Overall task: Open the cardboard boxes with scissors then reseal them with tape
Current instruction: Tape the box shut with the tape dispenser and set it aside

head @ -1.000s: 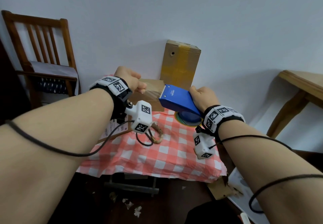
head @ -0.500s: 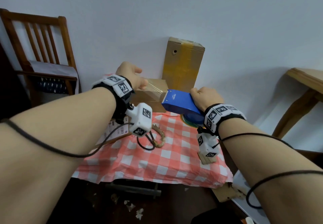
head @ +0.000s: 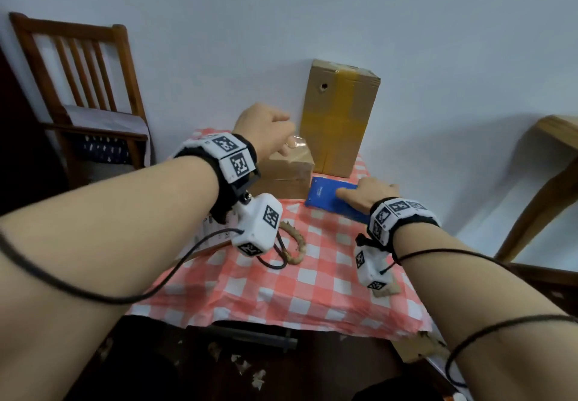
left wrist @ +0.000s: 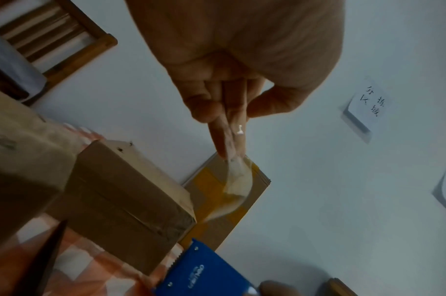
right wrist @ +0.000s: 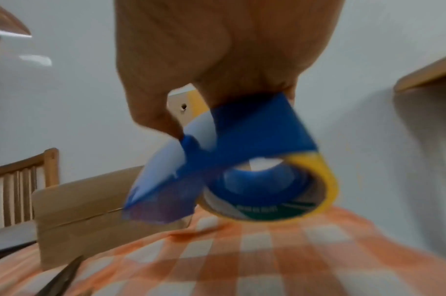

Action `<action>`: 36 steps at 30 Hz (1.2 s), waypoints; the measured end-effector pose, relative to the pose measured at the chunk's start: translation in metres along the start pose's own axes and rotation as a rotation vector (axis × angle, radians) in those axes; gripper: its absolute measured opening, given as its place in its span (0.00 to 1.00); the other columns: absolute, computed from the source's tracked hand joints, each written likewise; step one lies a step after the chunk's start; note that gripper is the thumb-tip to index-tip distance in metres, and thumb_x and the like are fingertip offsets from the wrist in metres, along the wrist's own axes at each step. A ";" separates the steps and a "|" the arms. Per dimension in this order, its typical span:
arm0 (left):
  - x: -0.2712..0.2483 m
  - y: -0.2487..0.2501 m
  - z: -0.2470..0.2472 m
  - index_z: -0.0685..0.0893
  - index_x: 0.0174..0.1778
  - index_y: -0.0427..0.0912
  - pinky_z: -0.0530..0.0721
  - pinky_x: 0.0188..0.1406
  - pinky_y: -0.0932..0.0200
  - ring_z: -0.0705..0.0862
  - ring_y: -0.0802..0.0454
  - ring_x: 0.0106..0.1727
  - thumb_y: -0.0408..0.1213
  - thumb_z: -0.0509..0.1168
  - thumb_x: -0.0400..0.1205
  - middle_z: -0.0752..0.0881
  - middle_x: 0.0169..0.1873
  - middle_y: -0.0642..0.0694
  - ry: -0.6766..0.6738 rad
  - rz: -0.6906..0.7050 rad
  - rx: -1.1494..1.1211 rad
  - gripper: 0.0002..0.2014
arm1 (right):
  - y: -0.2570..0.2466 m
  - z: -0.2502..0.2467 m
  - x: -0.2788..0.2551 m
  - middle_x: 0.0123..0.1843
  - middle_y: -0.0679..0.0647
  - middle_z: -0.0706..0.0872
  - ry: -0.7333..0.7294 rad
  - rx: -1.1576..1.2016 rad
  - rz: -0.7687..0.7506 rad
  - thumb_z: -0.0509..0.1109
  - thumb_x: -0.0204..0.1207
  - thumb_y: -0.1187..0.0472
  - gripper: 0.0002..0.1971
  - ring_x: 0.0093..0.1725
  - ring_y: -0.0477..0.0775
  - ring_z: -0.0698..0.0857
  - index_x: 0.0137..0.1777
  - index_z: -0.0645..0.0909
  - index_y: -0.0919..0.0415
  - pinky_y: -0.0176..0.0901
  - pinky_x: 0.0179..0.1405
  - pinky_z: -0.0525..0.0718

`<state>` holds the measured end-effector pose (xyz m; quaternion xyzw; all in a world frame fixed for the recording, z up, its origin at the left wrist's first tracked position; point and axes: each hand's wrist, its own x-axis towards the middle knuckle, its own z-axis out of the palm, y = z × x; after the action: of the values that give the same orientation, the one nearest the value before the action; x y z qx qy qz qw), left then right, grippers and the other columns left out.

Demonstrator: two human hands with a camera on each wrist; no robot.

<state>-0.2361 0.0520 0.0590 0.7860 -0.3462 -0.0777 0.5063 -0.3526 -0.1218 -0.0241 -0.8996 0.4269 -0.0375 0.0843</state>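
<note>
The left grip (head: 266, 128) pinches a strip of clear tape (left wrist: 236, 180) between thumb and fingers (left wrist: 223, 138), holding it above the top of the small cardboard box (head: 286, 170). The strip hangs curled from the fingertips, and whether its lower end touches the box cannot be told. The right grip (head: 366, 192) is clenched around the blue tape dispenser (head: 331, 198), fingers wrapped over its body; the wrist view, blurred, shows a yellow-edged tape roll (right wrist: 280, 192) seated in the dispenser, low over the bench (head: 281, 291).

The small box lies closed on the checked cloth of the bench, a seam running along its side, its contents unseen. Just behind it, against the wall, the tall cardboard box (head: 341, 122) stands upright, closed and crossed with yellowish tape, a small hole in its upper face. The dispenser sits just right of the small box, its toothed edge (left wrist: 177, 260) toward the box's near corner, apart from the left grip's strip.

A dark pointed blade (left wrist: 43, 258), likely the scissors, lies on the cloth near the small box. A coil of rope (head: 295, 244) rests on the cloth below the left wrist. A wooden chair (head: 78, 94) stands to the left.
</note>
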 end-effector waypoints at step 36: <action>-0.054 -0.049 -0.113 0.65 0.81 0.49 0.81 0.33 0.55 0.82 0.41 0.51 0.31 0.46 0.88 0.73 0.41 0.46 0.155 -0.345 -0.426 0.24 | -0.098 -0.063 -0.066 0.27 0.58 0.84 -0.269 1.069 -0.203 0.74 0.72 0.73 0.06 0.26 0.52 0.83 0.38 0.80 0.65 0.38 0.25 0.84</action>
<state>-0.2000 0.1816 0.0583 0.7126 -0.1437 -0.1735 0.6644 -0.3284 -0.0170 0.0563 -0.7652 0.2452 -0.1415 0.5782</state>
